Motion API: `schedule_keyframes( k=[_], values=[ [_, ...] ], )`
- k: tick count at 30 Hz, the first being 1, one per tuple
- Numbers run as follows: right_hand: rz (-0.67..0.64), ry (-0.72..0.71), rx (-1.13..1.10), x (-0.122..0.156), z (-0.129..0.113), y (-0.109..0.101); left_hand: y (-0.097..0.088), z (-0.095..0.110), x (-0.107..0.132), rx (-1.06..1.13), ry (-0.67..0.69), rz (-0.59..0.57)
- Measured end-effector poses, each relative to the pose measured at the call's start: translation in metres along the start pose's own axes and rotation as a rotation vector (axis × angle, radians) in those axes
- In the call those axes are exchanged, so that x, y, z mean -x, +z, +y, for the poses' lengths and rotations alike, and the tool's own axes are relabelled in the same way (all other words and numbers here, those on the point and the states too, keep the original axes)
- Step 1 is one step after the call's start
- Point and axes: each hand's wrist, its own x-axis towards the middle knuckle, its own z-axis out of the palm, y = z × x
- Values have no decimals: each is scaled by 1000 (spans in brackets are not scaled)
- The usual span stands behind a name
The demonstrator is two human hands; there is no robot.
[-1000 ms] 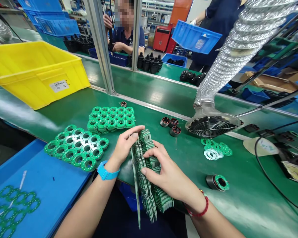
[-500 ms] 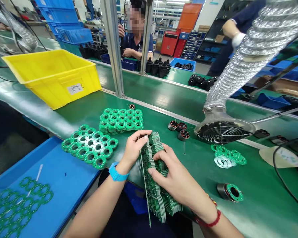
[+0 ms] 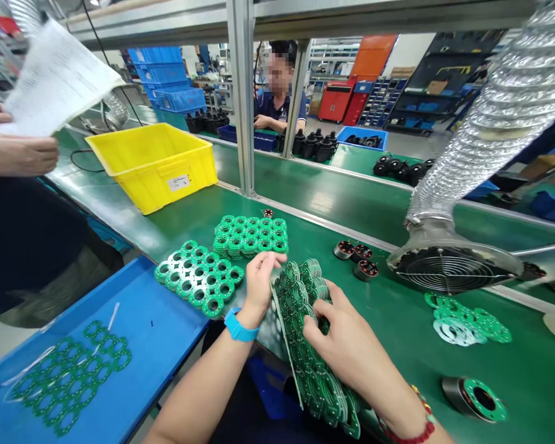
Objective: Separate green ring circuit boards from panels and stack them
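Observation:
My left hand (image 3: 260, 280) and my right hand (image 3: 346, 345) hold a stack of green circuit-board panels (image 3: 312, 345) made of joined rings, stood on edge against the green belt's near edge. My left fingers pinch the top of the leftmost panel. My right fingers curl over the stack's right side. A flat panel of green rings (image 3: 198, 279) lies left of my left hand, and a thicker stack of panels (image 3: 250, 234) lies behind it.
Three small motor parts (image 3: 356, 254) sit near a fume-extractor hood (image 3: 448, 262) with its ribbed hose. Loose green rings (image 3: 462, 320) and a motor with a ring (image 3: 474, 398) lie right. A yellow bin (image 3: 155, 161) stands left; a blue tray (image 3: 87, 364) holds leftover frames. A person at left holds a paper (image 3: 50, 80).
The view has swung left and up, bringing a person holding a paper into view at left. My hands keep the same hold on the panel stack, with the left fingers easing one panel apart.

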Motion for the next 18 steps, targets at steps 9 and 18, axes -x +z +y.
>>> schedule_keyframes(
  k=[9, 18],
  values=[
    [-38, 34, 32, -4, 9, 4, -92, 113, -81, 6, 284, 439],
    [16, -40, -31, -2, 26, 16, -242, 104, -148, -309, -255, 792]
  ],
)
